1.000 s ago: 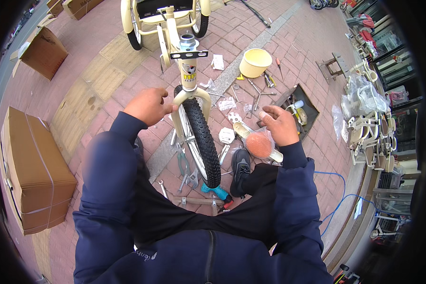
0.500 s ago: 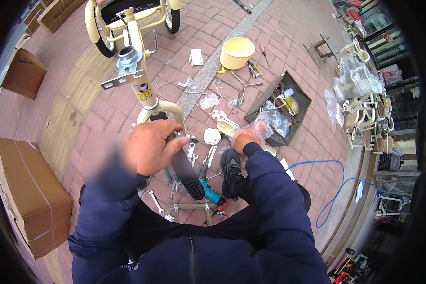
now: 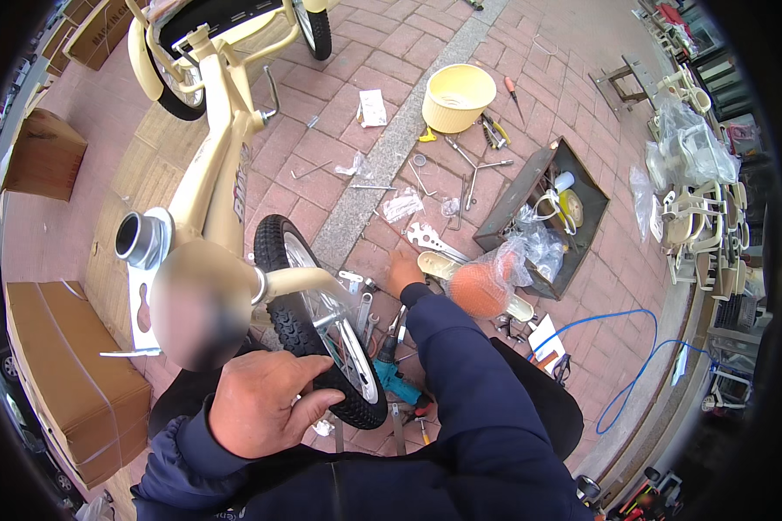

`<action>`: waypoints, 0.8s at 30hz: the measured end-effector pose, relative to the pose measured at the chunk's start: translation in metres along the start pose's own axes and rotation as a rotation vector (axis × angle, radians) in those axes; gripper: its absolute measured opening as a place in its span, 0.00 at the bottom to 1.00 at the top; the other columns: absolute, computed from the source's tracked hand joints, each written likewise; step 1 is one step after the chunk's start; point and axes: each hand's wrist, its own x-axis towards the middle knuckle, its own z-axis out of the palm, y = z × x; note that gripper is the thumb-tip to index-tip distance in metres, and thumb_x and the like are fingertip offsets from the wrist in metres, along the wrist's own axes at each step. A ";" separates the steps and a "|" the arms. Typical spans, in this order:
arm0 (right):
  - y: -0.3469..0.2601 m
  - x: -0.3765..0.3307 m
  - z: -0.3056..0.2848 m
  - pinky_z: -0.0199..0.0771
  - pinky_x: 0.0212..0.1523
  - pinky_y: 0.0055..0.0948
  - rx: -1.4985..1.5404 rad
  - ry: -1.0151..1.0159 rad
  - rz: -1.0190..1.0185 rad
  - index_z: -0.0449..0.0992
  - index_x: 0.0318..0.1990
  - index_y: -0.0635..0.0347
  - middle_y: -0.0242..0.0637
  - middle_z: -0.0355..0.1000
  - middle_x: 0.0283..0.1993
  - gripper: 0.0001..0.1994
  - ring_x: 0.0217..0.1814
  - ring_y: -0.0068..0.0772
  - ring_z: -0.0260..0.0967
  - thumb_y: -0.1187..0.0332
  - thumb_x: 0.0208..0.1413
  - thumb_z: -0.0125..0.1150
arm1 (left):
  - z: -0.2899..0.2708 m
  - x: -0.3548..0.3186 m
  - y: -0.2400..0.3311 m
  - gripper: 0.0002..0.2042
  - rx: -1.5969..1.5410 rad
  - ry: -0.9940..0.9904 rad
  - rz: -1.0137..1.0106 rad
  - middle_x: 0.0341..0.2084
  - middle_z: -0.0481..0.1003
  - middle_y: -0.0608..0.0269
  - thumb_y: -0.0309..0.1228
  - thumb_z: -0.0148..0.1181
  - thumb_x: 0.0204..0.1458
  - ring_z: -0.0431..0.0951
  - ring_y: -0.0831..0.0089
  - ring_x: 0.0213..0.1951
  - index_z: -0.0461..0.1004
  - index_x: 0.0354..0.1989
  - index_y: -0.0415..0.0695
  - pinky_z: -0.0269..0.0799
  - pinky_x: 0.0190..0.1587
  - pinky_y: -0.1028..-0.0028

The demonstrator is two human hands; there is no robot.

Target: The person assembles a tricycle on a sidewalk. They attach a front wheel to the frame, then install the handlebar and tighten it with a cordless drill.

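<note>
The cream tricycle frame (image 3: pixel 217 174) leans in from the upper left, with a metal collar (image 3: pixel 136 240) on its head tube. Its front wheel (image 3: pixel 277 326), with a black knobbly tyre, turns toward me below the cream fork (image 3: pixel 308 283). My left hand (image 3: pixel 265 406) is closed beside the tyre, thumb and fingers curled together; what they hold, if anything, I cannot make out. Down at the paving, my right hand (image 3: pixel 402 273) reaches among the hand tools, close to a flat multi-hole spanner (image 3: pixel 427 237); its fingertips are hidden. A blurred patch covers part of the frame.
Right of my right hand lie an orange ball-like thing in clear wrap (image 3: pixel 480 289) and an open metal toolbox (image 3: pixel 543 217). Beyond stands a yellow bucket (image 3: pixel 457 100). A teal power tool (image 3: pixel 397 382) lies near my legs; a cardboard box (image 3: pixel 78 373) sits left.
My right hand has moved left, off the orange wrapped thing to the tools on the paving. The left hand has come down and nearer. The tricycle's front end now appears farther left, its wheel turned.
</note>
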 end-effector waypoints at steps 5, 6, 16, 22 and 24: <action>0.013 0.048 0.018 0.74 0.50 0.41 -0.265 0.149 0.234 0.72 0.42 0.62 0.48 0.72 0.48 0.09 0.54 0.48 0.71 0.68 0.61 0.49 | -0.003 0.003 -0.009 0.17 0.005 -0.061 -0.060 0.18 0.73 0.60 0.35 0.73 0.45 0.76 0.60 0.21 0.78 0.41 0.40 0.70 0.26 0.66; 0.017 0.054 0.017 0.75 0.48 0.40 -0.283 0.178 0.261 0.73 0.42 0.61 0.47 0.74 0.45 0.09 0.52 0.47 0.72 0.67 0.61 0.49 | -0.004 0.003 -0.011 0.18 0.029 -0.083 -0.059 0.19 0.73 0.60 0.34 0.73 0.45 0.76 0.60 0.21 0.78 0.42 0.40 0.70 0.25 0.66; 0.041 0.038 -0.034 0.79 0.46 0.45 -0.348 -0.164 0.156 0.80 0.40 0.60 0.51 0.78 0.43 0.12 0.44 0.52 0.78 0.67 0.58 0.51 | -0.009 -0.001 -0.008 0.17 -0.027 -0.070 -0.048 0.20 0.74 0.59 0.34 0.73 0.45 0.77 0.61 0.22 0.78 0.42 0.40 0.71 0.26 0.67; 0.044 0.000 -0.146 0.77 0.38 0.37 -0.088 -0.653 -0.052 0.75 0.38 0.67 0.47 0.79 0.32 0.14 0.34 0.43 0.78 0.62 0.62 0.54 | 0.005 -0.010 -0.005 0.16 -0.063 0.057 0.028 0.22 0.76 0.54 0.31 0.72 0.48 0.79 0.59 0.25 0.78 0.42 0.36 0.73 0.29 0.69; 0.035 -0.024 -0.191 0.76 0.31 0.34 0.127 -0.663 0.120 0.75 0.35 0.66 0.44 0.78 0.28 0.14 0.29 0.37 0.77 0.62 0.65 0.52 | 0.013 -0.012 -0.005 0.15 -0.048 0.102 0.064 0.25 0.76 0.52 0.31 0.71 0.49 0.79 0.57 0.27 0.78 0.42 0.36 0.74 0.30 0.67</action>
